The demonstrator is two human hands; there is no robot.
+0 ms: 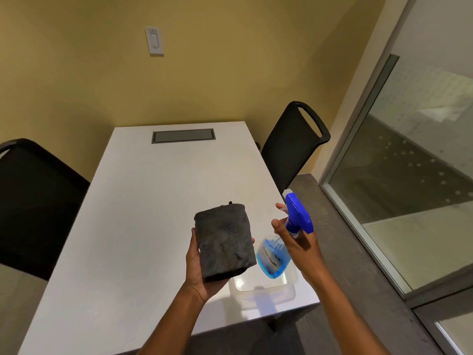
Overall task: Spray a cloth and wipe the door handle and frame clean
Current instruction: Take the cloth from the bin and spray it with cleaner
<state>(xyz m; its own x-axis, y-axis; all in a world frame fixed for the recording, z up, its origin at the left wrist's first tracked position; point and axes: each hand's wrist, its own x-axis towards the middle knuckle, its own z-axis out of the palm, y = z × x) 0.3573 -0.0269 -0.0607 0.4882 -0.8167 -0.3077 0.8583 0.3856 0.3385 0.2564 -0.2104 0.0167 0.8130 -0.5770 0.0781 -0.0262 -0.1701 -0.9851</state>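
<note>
A folded dark grey cloth lies across the palm of my left hand, held up above the white table. My right hand grips a clear spray bottle of blue liquid by its neck, with the blue trigger head on top. The nozzle sits just right of the cloth, and my index finger reaches past the trigger. No door handle is in view.
A clear plastic tub sits on the table's near right corner, below the bottle. Black chairs stand at the left and back right. A glass wall in a grey metal frame runs along the right.
</note>
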